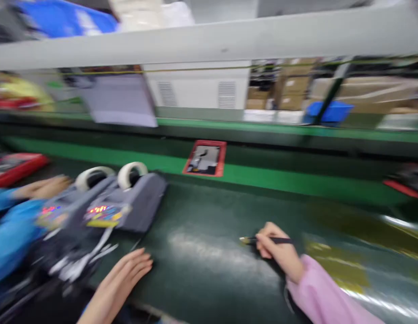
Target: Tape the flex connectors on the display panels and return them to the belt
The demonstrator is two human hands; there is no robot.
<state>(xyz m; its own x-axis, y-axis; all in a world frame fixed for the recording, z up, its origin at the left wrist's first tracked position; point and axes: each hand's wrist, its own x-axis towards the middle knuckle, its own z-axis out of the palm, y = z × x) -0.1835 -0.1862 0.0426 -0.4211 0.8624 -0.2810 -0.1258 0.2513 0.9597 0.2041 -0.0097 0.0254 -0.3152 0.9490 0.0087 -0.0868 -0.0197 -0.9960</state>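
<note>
My right hand (274, 247), in a pink sleeve, is closed around a slim black pen-shaped tool (251, 240) with a pale yellowish tip. The tip points left, just over the dark green mat (202, 211); blur hides the tool's exact kind. At the lower left, my left hand (128, 270) lies with fingers stretched out near the mat's front edge, holding nothing. Beyond it stands a grey tape dispenser (143, 204) with a white roll (131, 174) and lit coloured buttons. White strips (77, 265) lie left of my left hand.
A co-worker's blue sleeves (16, 234) and hand (50, 186) are at the left, by a second grey dispenser (69, 202). A red-rimmed tray (224, 157) with small parts sits at the back. Amber film (337, 265) covers the mat at right. A grey shelf beam (209, 40) crosses above.
</note>
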